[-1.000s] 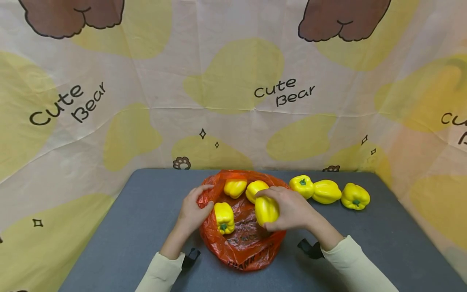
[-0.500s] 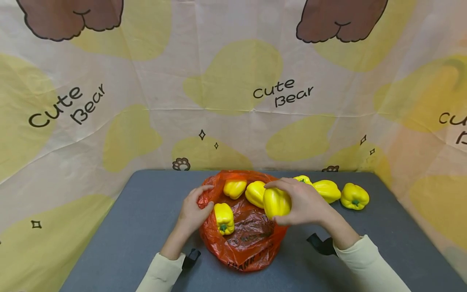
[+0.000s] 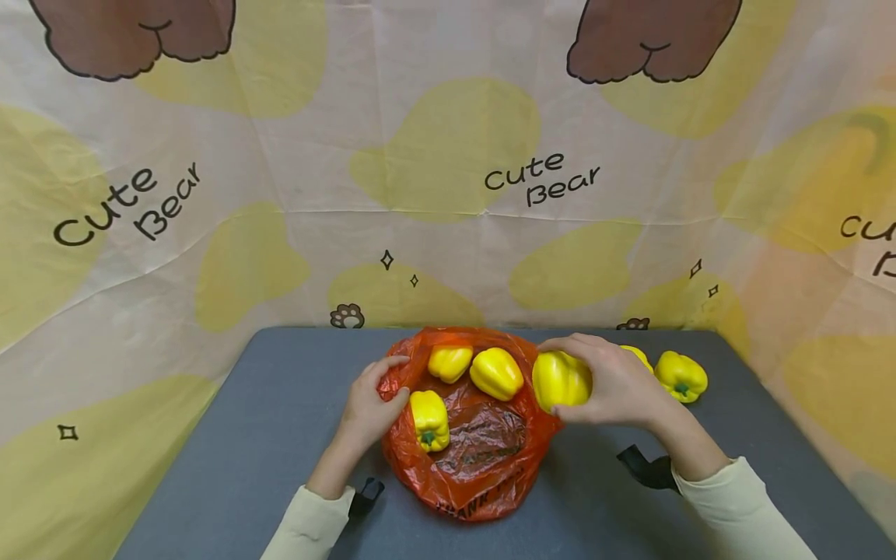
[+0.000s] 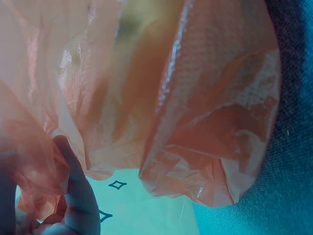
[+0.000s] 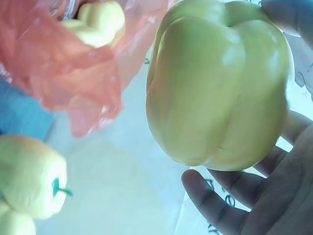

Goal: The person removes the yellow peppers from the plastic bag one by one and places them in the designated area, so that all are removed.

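Observation:
In the head view a red plastic bag (image 3: pixel 483 498) stands wide-mouthed on the table with three yellow bell peppers inside: one at the back (image 3: pixel 450 363), a bell pepper (image 3: pixel 497 373) beside it, and a bell pepper (image 3: pixel 430 421) at the left with its green stem toward me. My left hand (image 3: pixel 371 400) pinches the bag's left rim between thumb and fingers; the left wrist view shows the thin film (image 4: pixel 215 107) close up. Just over the bag's right rim, my right hand (image 3: pixel 616 385) grips another yellow bell pepper (image 5: pixel 220 93) by its sides.
On the grey table (image 3: pixel 294 435), at the back right, a bell pepper (image 3: pixel 680 376) lies beside another pepper (image 3: pixel 638 356) partly covered by my right hand. A printed cloth (image 3: pixel 434 155) hangs behind and around the table.
My right hand has moved right with its bell pepper, from above the bag's inside to its right rim, now covering one of the table peppers. The left hand keeps its place.

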The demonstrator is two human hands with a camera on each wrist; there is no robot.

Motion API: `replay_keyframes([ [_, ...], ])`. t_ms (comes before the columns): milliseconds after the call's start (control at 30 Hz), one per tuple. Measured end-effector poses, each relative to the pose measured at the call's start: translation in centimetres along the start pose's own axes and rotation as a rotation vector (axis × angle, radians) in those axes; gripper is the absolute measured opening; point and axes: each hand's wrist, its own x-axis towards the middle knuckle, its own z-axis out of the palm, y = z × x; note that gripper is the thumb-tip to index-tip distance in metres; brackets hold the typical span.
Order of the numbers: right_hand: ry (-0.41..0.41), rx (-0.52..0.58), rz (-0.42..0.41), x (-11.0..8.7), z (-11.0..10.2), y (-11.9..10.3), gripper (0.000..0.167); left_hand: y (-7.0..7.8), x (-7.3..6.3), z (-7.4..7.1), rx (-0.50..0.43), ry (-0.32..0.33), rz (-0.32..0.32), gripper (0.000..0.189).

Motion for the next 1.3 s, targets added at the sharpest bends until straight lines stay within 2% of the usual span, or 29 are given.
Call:
replay_keyframes([
  [300,0.013,-0.046,0.036,-1.5,-0.5,1.7,0.070,-0.1,0.1,0.1,-0.001,-0.001,0.009,0.044],
  [600,0.020,-0.057,0.056,-2.8,0.0,3.2,0.067,0.1,0.2,0.1,0.009,-0.005,0.019,0.044],
  [1000,0.002,0.001,0.138,-4.2,1.4,5.2,0.067,0.2,0.2,0.3,0.010,-0.007,0.012,0.044],
  [1300,-0.005,0.013,0.154,-4.4,3.3,6.1,0.065,0.2,0.1,0.3,0.013,-0.014,-0.004,0.044],
])
